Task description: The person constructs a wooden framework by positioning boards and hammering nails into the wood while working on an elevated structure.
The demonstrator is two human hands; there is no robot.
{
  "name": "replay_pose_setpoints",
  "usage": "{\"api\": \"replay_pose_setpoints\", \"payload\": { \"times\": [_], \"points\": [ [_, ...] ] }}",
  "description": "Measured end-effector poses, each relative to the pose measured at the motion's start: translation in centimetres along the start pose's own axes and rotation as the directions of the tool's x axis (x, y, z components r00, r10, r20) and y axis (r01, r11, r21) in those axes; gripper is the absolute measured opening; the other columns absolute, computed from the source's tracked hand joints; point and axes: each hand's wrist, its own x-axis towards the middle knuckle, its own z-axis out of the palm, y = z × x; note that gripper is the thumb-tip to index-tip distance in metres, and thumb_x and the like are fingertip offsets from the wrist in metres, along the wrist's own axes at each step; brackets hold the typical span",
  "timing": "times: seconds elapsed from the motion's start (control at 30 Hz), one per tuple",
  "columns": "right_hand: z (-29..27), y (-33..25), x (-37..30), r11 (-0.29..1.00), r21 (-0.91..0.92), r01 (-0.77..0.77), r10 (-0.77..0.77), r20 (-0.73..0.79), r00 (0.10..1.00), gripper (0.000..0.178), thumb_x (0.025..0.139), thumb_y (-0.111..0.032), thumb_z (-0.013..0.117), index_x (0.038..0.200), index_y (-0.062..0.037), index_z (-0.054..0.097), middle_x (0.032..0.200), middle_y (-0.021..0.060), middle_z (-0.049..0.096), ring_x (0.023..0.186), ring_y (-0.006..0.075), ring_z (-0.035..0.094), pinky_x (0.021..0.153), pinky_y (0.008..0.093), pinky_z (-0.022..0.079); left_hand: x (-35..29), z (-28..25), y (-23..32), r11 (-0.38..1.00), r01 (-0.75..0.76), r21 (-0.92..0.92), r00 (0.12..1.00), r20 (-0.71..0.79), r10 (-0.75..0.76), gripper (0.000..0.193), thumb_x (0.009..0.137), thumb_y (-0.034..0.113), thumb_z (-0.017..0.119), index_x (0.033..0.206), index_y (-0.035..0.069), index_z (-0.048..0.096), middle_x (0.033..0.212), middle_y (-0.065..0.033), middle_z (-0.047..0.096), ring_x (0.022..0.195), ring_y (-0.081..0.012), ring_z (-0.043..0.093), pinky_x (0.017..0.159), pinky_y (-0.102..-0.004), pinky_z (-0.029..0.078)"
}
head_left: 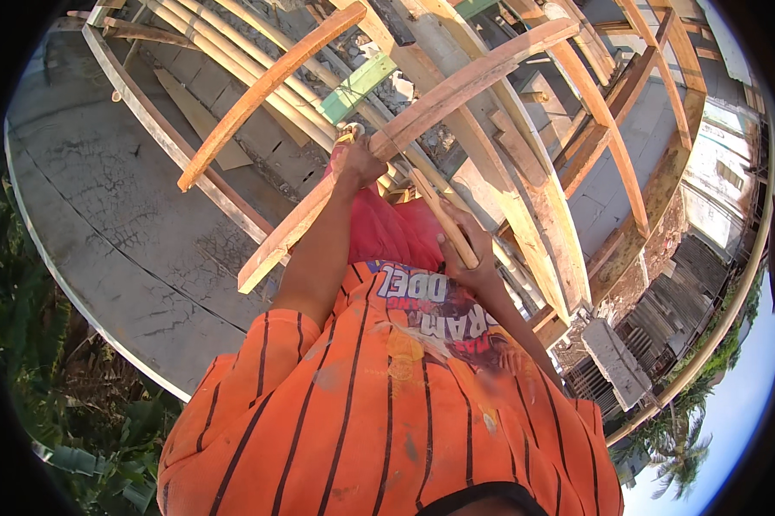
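My left hand [358,162] is closed around a long reddish wooden beam [473,84], which slants from the lower left up to the upper right. Just past the knuckles shows a small pale and yellow thing [350,131] that I cannot make out. Lower and to the right, my right hand [473,251] grips a short, narrow wooden stick [443,217], its upper end pointing toward the beam. Red trousers [396,230] on my legs show between the two hands.
A curved timber [271,95] and a green wooden block [358,86] lie beyond my left hand. Long pale poles [241,64] run behind them. More timber framing [611,129] rises at the right. A grey cracked slab [121,215] extends at the left, with plants below its edge.
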Motion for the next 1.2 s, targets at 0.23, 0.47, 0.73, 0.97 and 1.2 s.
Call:
{"api": "replay_pose_setpoints", "payload": {
  "times": [0.23,0.47,0.73,0.97,1.2],
  "points": [
    [-0.3,-2.0,0.9,0.999,-0.044,-0.021,0.021,0.013,1.000,0.041,0.087,-0.009,0.063,0.126,0.0022,0.053,0.101,0.0156,0.066,0.082,0.0156,0.062,0.074,0.0285,0.049,1.9,-1.4,-2.0,0.999,-0.047,-0.013,0.997,0.061,0.048,0.079,0.061,0.037,0.073,0.134,0.018,0.050,0.132,-0.0096,0.055,0.124,-0.0284,0.051,0.097,-0.0429,0.044],
    [-1.4,0.6,-1.1,0.995,-0.062,0.083,-0.081,0.038,0.996,0.043,0.087,-0.008,0.061,0.127,0.0022,0.051,0.109,0.0189,0.065,0.085,0.0186,0.064,0.075,0.0307,0.051,1.4,-0.9,-0.9,1.000,-0.022,-0.007,1.000,-0.008,0.022,0.067,0.060,0.035,0.074,0.121,0.014,0.057,0.115,-0.0162,0.064,0.110,-0.0336,0.060,0.092,-0.0471,0.048],
    [-2.4,-4.3,-0.9,0.979,0.026,-0.203,0.198,0.137,0.971,0.040,0.089,-0.010,0.061,0.127,0.0015,0.052,0.108,0.0173,0.064,0.086,0.0165,0.064,0.078,0.0289,0.050,2.7,-1.6,-2.7,0.998,-0.050,-0.035,0.994,0.092,0.053,0.072,0.061,0.033,0.073,0.127,0.012,0.055,0.121,-0.0140,0.062,0.112,-0.0333,0.059,0.093,-0.0440,0.049],
    [-5.9,-8.2,-6.4,0.974,-0.095,-0.208,0.213,0.049,0.976,0.041,0.087,-0.011,0.062,0.125,0.0018,0.054,0.110,0.0169,0.065,0.082,0.0176,0.066,0.074,0.0294,0.051,3.1,-2.3,-0.8,0.994,-0.109,0.001,0.980,0.167,0.107,0.073,0.063,0.039,0.075,0.128,0.010,0.055,0.126,-0.0138,0.059,0.111,-0.0346,0.059,0.093,-0.0446,0.049],
    [-8.5,-11.1,-7.1,0.978,-0.023,-0.207,0.208,0.079,0.975,0.042,0.085,-0.008,0.058,0.127,-0.0014,0.053,0.104,0.0196,0.066,0.089,0.0254,0.068,0.078,0.0340,0.052,4.1,-1.0,-2.3,0.999,0.023,-0.034,0.975,0.223,-0.015,0.096,0.064,0.041,0.076,0.145,0.008,0.036,0.150,-0.0132,0.035,0.135,-0.0287,0.038,0.107,-0.0407,0.039]
  ]
}}
